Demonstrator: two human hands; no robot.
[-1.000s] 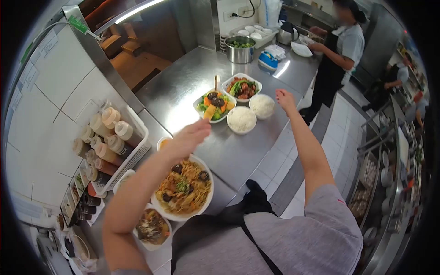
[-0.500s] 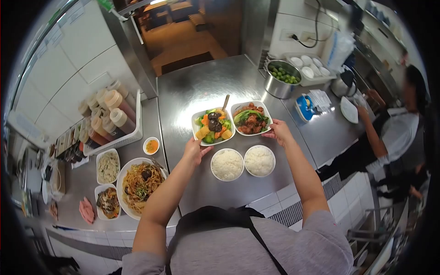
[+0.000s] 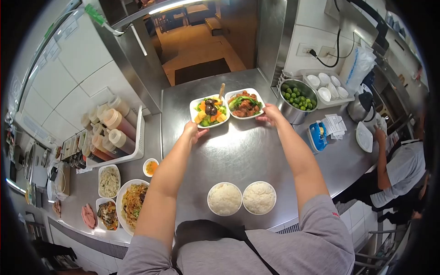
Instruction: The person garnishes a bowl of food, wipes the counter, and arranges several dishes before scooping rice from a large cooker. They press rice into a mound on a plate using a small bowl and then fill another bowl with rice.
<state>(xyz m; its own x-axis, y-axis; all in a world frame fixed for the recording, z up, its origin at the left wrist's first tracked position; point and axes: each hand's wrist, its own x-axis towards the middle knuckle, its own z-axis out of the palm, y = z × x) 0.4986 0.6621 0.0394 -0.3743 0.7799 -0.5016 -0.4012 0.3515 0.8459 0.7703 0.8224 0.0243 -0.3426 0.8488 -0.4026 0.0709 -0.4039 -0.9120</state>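
My left hand (image 3: 196,132) grips the lower left edge of a white square bowl of mixed vegetables (image 3: 210,111), where a spoon handle (image 3: 222,90) sticks up. At the right edge of a second white bowl, with glazed meat and greens (image 3: 244,104), my right hand (image 3: 270,115) has its fingers closed. Both bowls stand side by side on the steel counter (image 3: 229,160). Nearer my body, two round bowls of white rice, a left one (image 3: 224,199) and a right one (image 3: 259,198), sit close together.
Left: sauce bottles in a white basket (image 3: 143,133), a noodle plate (image 3: 120,206), small dishes and a pink cloth (image 3: 88,216). Right: a pot of green fruit (image 3: 295,112), a blue-and-white box (image 3: 317,136), a tray of white cups (image 3: 326,103). A co-worker (image 3: 403,165) holds a white plate (image 3: 364,136).
Both hands and the two food bowls have moved forward, away from the rice bowls. The view has shifted, and more of the room beyond the counter shows.
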